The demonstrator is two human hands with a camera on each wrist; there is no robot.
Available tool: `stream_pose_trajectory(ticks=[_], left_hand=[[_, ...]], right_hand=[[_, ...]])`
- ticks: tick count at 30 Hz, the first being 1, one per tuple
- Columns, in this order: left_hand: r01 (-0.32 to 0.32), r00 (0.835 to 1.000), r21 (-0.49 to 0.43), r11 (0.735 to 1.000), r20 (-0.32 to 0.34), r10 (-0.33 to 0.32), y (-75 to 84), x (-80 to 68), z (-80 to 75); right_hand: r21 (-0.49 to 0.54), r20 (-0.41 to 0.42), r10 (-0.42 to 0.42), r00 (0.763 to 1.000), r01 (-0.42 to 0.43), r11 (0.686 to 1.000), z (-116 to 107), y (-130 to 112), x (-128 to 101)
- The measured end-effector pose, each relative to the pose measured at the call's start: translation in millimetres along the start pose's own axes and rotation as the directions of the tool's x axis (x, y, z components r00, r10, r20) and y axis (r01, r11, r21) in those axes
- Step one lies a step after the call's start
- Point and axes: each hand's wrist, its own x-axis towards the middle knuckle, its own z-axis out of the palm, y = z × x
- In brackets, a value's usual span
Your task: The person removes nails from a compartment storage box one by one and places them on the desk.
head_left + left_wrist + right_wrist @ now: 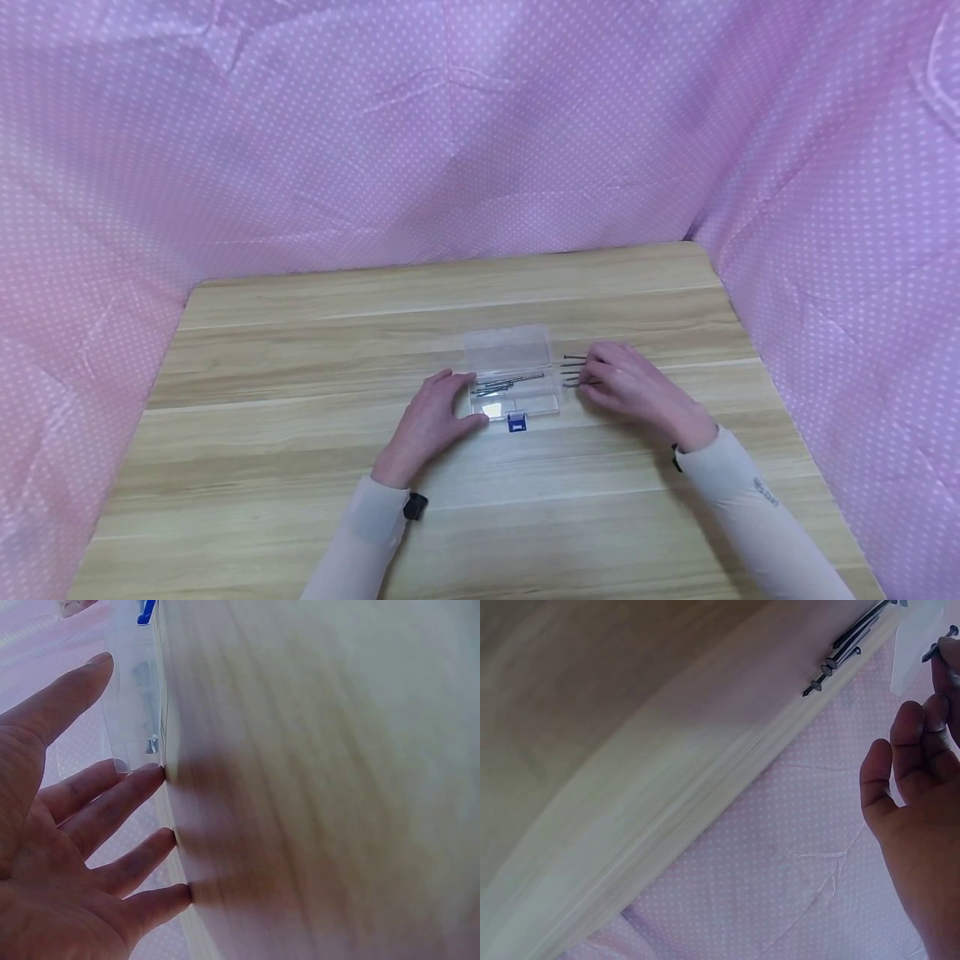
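Observation:
A clear plastic box (pixel 536 403) lies on the table with its lid (pixel 510 346) folded back and a blue latch (pixel 517 422) at the front. Several metal nails (pixel 495 387) lie in it. My left hand (pixel 429 423) spans the box's left end, thumb at the near corner and index finger at the far one, fingers fairly straight. To the right of the box, more nails (pixel 575 357) lie in a loose row, partly hidden by my right hand (pixel 626 382). In the right wrist view, that hand's fingertips pinch one nail (pixel 930 654).
The wooden table (pixel 300 467) extends around the box on all sides. Pink dotted cloth (pixel 450 167) hangs behind it and along both sides. A dark band with a small black block (pixel 415 506) is on the left wrist.

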Motion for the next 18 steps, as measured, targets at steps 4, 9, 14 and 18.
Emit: stream_pose_trajectory(ticks=[4, 9, 14, 18], left_hand=[[-0.022, 1.000, 0.016, 1.000, -0.009, 0.022, 0.4, 0.0, -0.3], [-0.039, 0.999, 0.028, 0.999, -0.012, 0.040, 0.1, 0.0, -0.6], [-0.036, 0.999, 0.027, 0.999, -0.012, 0.036, -0.3, 0.1, -0.7], [-0.031, 0.999, 0.027, 0.999, -0.009, 0.031, -0.5, 0.4, -1.0]], right_hand=[[0.001, 0.009, 0.019, 1.000, -0.019, 1.000, -0.3, 0.9, -2.7], [0.000, 0.004, 0.023, 1.000, -0.023, 1.000, -0.9, 1.7, -6.1], [0.001, 0.000, 0.030, 1.000, -0.030, 1.000, -1.7, 2.0, -9.0], [0.002, 0.005, 0.042, 0.999, -0.042, 0.999, -2.0, 2.9, -10.5]])
